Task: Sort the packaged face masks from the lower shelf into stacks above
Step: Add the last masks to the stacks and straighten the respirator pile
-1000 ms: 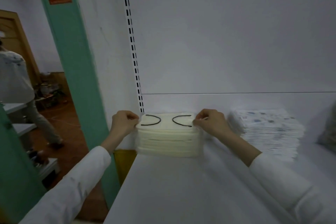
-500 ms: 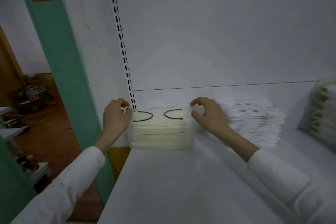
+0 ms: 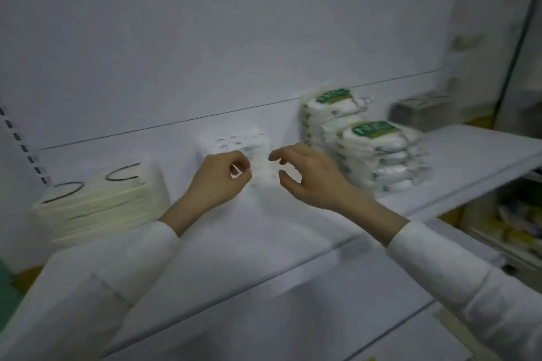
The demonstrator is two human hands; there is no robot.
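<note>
My left hand [image 3: 220,182] hovers in front of a white stack of packaged masks with small dark prints [image 3: 234,141]. Its fingers are loosely curled, thumb near the index tip, and nothing shows inside them. At the stack's right side my right hand [image 3: 311,182] has its fingers spread and bent, also holding nothing. A cream stack of masks with black ear loops [image 3: 96,199] sits at the left end of the white shelf [image 3: 234,243]. The picture is blurred by motion.
Two stacks of white packs with green labels [image 3: 378,152] stand right of my hands, one behind the other. A grey stack [image 3: 422,111] lies farther right. A lower shelf with mixed goods [image 3: 516,223] shows at the right edge.
Both hands have let go of the cream stack and moved right to the printed white stack. My view has swung right, bringing the green-label stacks into sight.
</note>
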